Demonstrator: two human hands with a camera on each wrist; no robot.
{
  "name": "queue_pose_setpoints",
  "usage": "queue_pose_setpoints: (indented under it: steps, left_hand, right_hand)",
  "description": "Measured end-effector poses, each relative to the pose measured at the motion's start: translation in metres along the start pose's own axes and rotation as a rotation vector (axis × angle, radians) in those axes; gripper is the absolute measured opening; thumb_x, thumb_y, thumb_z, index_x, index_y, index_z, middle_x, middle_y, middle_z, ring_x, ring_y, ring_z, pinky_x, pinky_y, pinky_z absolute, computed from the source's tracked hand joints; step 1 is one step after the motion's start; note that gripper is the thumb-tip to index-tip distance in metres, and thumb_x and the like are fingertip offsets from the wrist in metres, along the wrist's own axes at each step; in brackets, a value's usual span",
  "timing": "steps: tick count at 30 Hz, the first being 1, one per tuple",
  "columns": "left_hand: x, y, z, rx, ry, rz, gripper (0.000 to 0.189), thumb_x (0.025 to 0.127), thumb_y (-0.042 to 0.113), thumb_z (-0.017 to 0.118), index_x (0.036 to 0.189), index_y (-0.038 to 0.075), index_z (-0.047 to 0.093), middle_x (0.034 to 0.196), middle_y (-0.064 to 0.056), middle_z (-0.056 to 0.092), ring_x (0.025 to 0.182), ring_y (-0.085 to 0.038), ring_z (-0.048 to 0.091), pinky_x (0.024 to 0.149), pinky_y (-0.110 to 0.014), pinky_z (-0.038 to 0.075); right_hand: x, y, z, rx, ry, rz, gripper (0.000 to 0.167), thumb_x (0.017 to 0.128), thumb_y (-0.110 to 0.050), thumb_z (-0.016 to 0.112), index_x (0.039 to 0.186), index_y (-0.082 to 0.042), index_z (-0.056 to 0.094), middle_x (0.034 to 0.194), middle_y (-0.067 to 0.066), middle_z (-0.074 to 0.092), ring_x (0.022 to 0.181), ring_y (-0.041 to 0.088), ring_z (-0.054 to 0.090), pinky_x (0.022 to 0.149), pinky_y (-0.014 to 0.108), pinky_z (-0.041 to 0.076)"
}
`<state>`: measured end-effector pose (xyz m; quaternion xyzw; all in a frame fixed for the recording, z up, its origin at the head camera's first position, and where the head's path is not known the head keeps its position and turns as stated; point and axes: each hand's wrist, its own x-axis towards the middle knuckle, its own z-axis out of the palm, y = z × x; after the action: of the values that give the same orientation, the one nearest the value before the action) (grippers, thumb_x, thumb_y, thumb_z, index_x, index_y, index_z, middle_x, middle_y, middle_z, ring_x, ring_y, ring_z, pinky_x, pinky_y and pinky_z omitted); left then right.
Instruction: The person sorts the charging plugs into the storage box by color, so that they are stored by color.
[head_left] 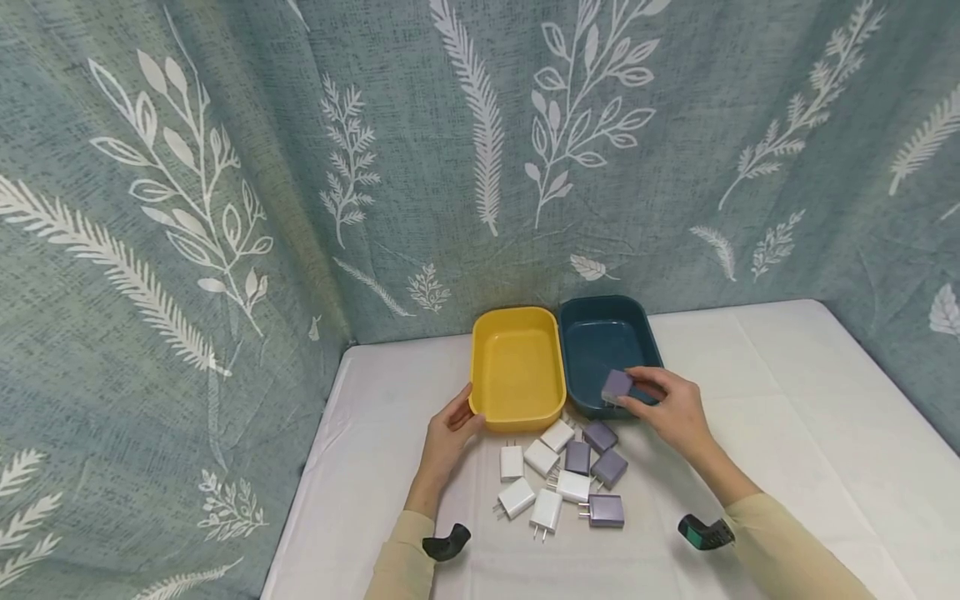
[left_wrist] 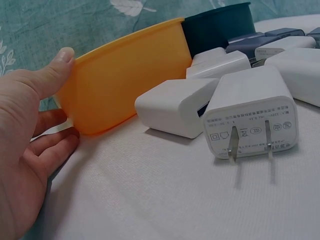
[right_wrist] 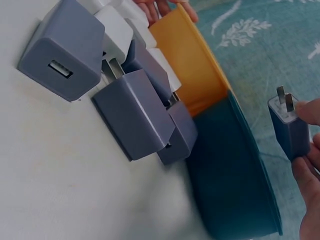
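My right hand [head_left: 671, 404] pinches a purple-grey USB charger plug [head_left: 617, 386] over the near part of the dark blue bin [head_left: 651, 333]. In the right wrist view this charger plug [right_wrist: 290, 127] sits between thumb and fingers, its two metal prongs bare. My left hand [head_left: 447, 437] holds the near left corner of the yellow bin [head_left: 517, 421]. The left wrist view shows the thumb [left_wrist: 62, 57] by the bin's rim and curled fingers low on its side. Just in front of the bins lie several white charger plugs [head_left: 546, 510] and several purple-grey ones [head_left: 606, 511].
Both bins stand side by side on a white-covered table [head_left: 405, 392], against a blue-green curtain [head_left: 420, 167] with white leaf prints. Some chargers lie close against the bins' front walls. Each wrist wears a black device [head_left: 447, 543].
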<state>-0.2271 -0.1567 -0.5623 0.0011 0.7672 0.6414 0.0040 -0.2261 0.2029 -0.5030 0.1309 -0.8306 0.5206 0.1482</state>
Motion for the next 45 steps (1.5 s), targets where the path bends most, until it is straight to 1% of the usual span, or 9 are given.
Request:
queue_pose_setpoints:
  steps: [3,8,11,14,22,31,37,40,45]
  left_hand:
    - [-0.004,0.009,0.000,-0.002,-0.012,-0.005,0.062,0.090,0.021,0.071,0.147,0.018,0.045,0.145,-0.012,0.051,0.131,-0.026,0.053,0.102,-0.022,0.050]
    - [-0.013,0.026,0.000,0.008,-0.020,-0.001,0.062,0.091,0.019,0.070,0.147,0.014,0.045,0.145,-0.012,0.052,0.131,-0.026,0.054,0.101,-0.022,0.050]
    - [-0.014,0.027,0.000,0.002,-0.021,-0.002,0.061,0.091,0.019,0.070,0.147,0.013,0.045,0.145,-0.012,0.052,0.131,-0.026,0.054,0.101,-0.022,0.050]
    - [-0.015,0.027,0.000,-0.010,-0.025,-0.005,0.061,0.091,0.018,0.070,0.147,0.012,0.044,0.145,-0.012,0.052,0.131,-0.026,0.054,0.101,-0.021,0.050]
    - [-0.015,0.025,-0.001,-0.018,-0.027,-0.001,0.061,0.091,0.018,0.069,0.146,0.013,0.045,0.145,-0.012,0.052,0.132,-0.026,0.053,0.102,-0.022,0.049]
    - [-0.013,0.027,-0.001,-0.022,-0.028,-0.004,0.061,0.091,0.019,0.070,0.146,0.016,0.046,0.144,-0.012,0.053,0.131,-0.026,0.054,0.102,-0.022,0.050]
    - [-0.014,0.028,-0.001,-0.018,-0.022,-0.008,0.061,0.090,0.019,0.070,0.146,0.016,0.046,0.144,-0.013,0.053,0.131,-0.026,0.054,0.102,-0.023,0.050]
    - [-0.014,0.028,-0.001,-0.014,-0.020,-0.005,0.061,0.091,0.019,0.070,0.146,0.016,0.046,0.144,-0.013,0.053,0.131,-0.027,0.054,0.102,-0.024,0.050]
    - [-0.015,0.030,-0.001,-0.022,-0.020,-0.007,0.060,0.091,0.018,0.069,0.146,0.015,0.046,0.144,-0.012,0.053,0.131,-0.026,0.053,0.103,-0.024,0.049]
  right_hand:
    - [0.002,0.000,0.002,-0.003,-0.001,0.002,0.042,0.076,-0.007,0.082,0.115,0.001,0.068,0.114,0.022,0.068,0.098,0.036,0.070,0.081,0.035,0.060]
    - [0.007,-0.002,0.005,-0.062,0.003,-0.001,0.042,0.076,-0.005,0.082,0.114,0.001,0.068,0.113,0.021,0.068,0.097,0.035,0.071,0.081,0.037,0.060]
    - [0.009,-0.001,0.006,-0.078,0.004,0.000,0.041,0.075,-0.004,0.082,0.114,0.002,0.067,0.113,0.022,0.068,0.097,0.036,0.071,0.081,0.045,0.059]
    - [0.011,0.000,0.007,-0.071,0.011,0.010,0.041,0.075,-0.004,0.082,0.113,0.003,0.067,0.113,0.023,0.068,0.097,0.037,0.071,0.081,0.047,0.059]
    - [0.015,0.005,0.012,-0.076,0.039,0.031,0.041,0.075,-0.004,0.082,0.113,0.004,0.067,0.113,0.024,0.068,0.097,0.037,0.070,0.083,0.045,0.058]
    - [0.026,0.006,0.017,-0.107,0.029,0.024,0.042,0.075,-0.004,0.082,0.114,0.005,0.067,0.115,0.024,0.067,0.100,0.039,0.069,0.085,0.045,0.058]
    - [0.031,0.005,0.024,-0.125,0.019,0.054,0.043,0.077,-0.006,0.081,0.115,0.004,0.066,0.116,0.023,0.066,0.102,0.037,0.069,0.087,0.044,0.058]
    - [0.033,0.003,0.028,-0.110,0.022,0.063,0.043,0.077,-0.007,0.081,0.116,0.003,0.066,0.117,0.022,0.066,0.103,0.037,0.068,0.088,0.044,0.058]
    - [0.035,-0.001,0.033,-0.071,0.042,0.047,0.043,0.075,-0.005,0.082,0.114,0.004,0.067,0.115,0.023,0.067,0.102,0.037,0.069,0.088,0.045,0.058]
